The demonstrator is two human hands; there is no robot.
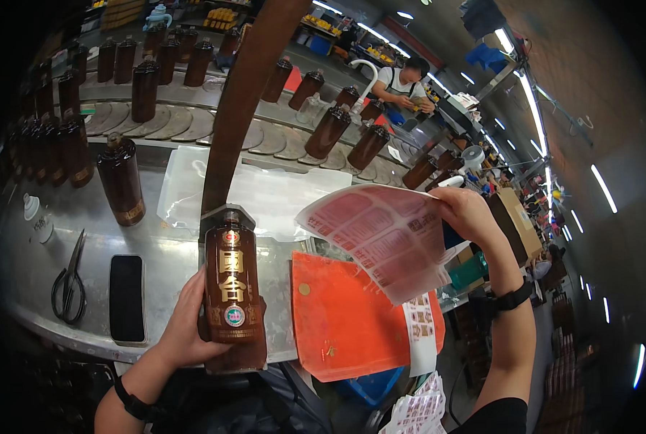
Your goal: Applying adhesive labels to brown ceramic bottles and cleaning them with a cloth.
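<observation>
My left hand [185,325] grips a dark brown ceramic bottle [231,286] with gold lettering, held upright over the front edge of the steel workbench [41,267]. Up and to the right, my right hand [466,211] holds a curled sheet of reddish labels [381,235]. More label sheets [418,412] hang below the bench at my lap. An orange mat [345,322] lies on the bench between the two hands.
Scissors [68,282] and a black phone [127,296] lie at the bench's left front. Several brown bottles [120,181] stand on the bench and on the curved slat conveyor [164,123] behind. A brown post [240,108] rises mid-bench. Another person [402,83] works beyond.
</observation>
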